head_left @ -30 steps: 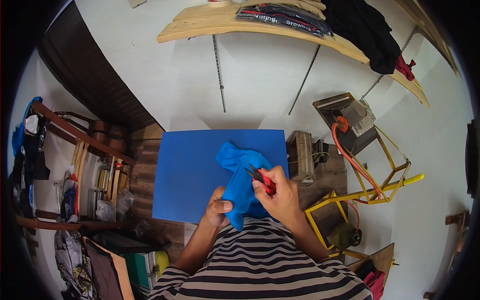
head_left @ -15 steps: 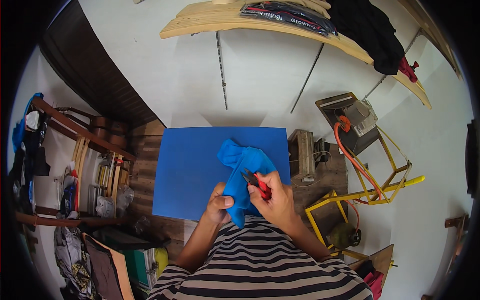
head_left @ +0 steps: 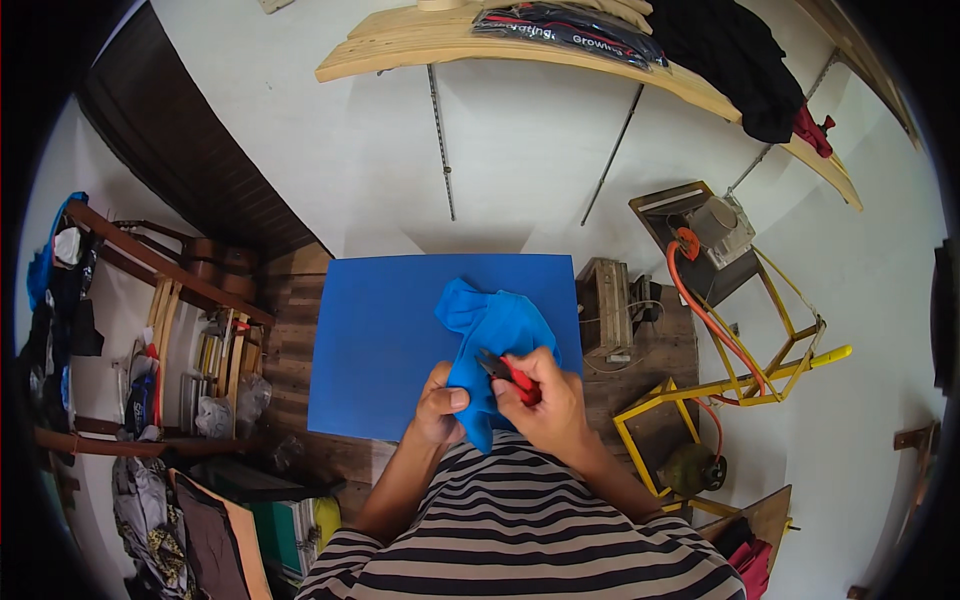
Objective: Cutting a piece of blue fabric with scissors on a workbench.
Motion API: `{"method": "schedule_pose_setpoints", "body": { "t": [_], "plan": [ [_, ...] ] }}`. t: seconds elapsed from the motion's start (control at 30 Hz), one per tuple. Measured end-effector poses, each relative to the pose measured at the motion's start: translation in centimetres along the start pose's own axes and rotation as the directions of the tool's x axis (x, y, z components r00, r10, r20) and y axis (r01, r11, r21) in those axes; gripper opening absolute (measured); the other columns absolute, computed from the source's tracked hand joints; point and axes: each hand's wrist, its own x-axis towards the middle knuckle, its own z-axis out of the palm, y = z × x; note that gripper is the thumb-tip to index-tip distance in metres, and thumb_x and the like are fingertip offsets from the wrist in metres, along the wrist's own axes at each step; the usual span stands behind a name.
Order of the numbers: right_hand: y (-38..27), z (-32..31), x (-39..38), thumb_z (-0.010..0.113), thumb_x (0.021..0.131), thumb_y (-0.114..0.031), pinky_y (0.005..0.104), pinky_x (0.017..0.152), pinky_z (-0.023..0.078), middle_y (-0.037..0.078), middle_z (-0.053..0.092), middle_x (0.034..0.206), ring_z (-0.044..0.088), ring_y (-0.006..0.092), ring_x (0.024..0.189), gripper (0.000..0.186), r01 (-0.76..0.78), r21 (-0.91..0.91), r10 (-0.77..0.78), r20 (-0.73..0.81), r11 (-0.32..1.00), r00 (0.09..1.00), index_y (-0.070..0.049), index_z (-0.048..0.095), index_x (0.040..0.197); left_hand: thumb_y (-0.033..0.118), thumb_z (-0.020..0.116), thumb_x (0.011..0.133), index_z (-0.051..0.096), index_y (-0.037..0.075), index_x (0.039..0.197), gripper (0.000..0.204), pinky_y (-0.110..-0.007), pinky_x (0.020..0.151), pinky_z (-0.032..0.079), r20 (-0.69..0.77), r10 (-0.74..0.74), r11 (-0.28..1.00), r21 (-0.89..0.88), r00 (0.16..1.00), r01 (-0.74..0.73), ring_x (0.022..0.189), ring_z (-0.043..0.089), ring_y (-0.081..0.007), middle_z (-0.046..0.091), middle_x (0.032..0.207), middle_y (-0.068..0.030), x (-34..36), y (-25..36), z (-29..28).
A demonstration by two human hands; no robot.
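A bright blue piece of cloth point(head_left: 510, 318), perhaps a garment, lies bunched over the near part of the blue table point(head_left: 385, 340) and hangs past its front edge. My left hand point(head_left: 440, 404) is closed on its left side, with the thumb on top. In my right hand point(head_left: 548, 405) are small red-handled thread snips point(head_left: 522, 382), gripped between thumb and fingers. Their dark blades point up and left, against the cloth. Whether a thread lies between the blades is too small to tell.
A wooden crate point(head_left: 604, 310) stands right of the table. Beyond it are a yellow metal frame point(head_left: 700, 392) with an orange hose point(head_left: 712, 325) and a green gas cylinder point(head_left: 690, 468). A wooden rack point(head_left: 150, 250) with goods is at left. A wooden shelf point(head_left: 400, 40) holds folded clothes.
The snips in my right hand have shifted slightly left and down, and their blades look closer together. The cloth beside them has spread a little. My left hand keeps its hold.
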Motion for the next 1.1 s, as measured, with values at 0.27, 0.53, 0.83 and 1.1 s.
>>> {"method": "schedule_pose_setpoints", "body": {
  "t": [0.27,0.53,0.83,1.1],
  "plan": [
    [2.4,-2.4,3.5,0.062,0.091,-0.017,0.0183,0.054,0.027,-0.008,0.042,0.067,0.035,0.0007,0.060,0.021,-0.374,0.327,0.376,0.059,0.868,0.925,-0.003,0.055,0.104,0.023,0.062,0.076,0.061,-0.004,0.086,0.029,-0.029,0.058,0.042,0.179,-0.039,0.999,-0.022,0.983,0.043,0.063,0.053,-0.0148,0.060,0.073,-0.0086,0.1,-0.1,-1.1],
    [3.7,-4.1,4.8,0.064,0.091,-0.020,0.0196,0.050,0.024,-0.008,0.036,0.063,0.030,0.0012,0.057,0.025,-0.303,0.379,0.355,-0.075,0.874,0.932,-0.007,0.051,0.075,0.020,0.064,0.085,0.066,-0.001,0.080,0.021,-0.024,0.062,0.039,-0.048,-0.244,0.664,0.719,0.969,0.203,0.069,0.052,-0.0109,0.059,0.072,-0.0056,-0.7,4.9,1.0],
    [5.0,-2.8,5.7,0.065,0.090,-0.022,0.0225,0.053,0.029,-0.005,0.038,0.063,0.033,0.0038,0.060,0.029,-0.303,0.302,0.332,-0.048,0.904,0.942,-0.003,0.051,0.073,0.018,0.068,0.075,0.065,-0.001,0.072,0.019,-0.028,0.076,0.046,0.317,-0.073,0.964,0.266,0.946,-0.015,0.090,0.062,-0.0216,0.064,0.106,-0.0153,-2.5,2.2,-4.7],
    [4.8,-1.4,5.5,0.060,0.093,-0.020,0.0211,0.051,0.032,-0.004,0.045,0.065,0.039,0.0037,0.057,0.018,-0.290,0.402,0.372,-0.142,0.869,0.917,-0.003,0.053,0.094,0.026,0.067,0.069,0.035,-0.012,0.134,0.082,-0.037,0.087,0.050,-0.088,-0.130,0.963,-0.250,0.988,0.104,0.099,0.061,-0.0316,0.058,0.117,-0.0243,-2.6,-0.6,-4.0]
  ]
}}
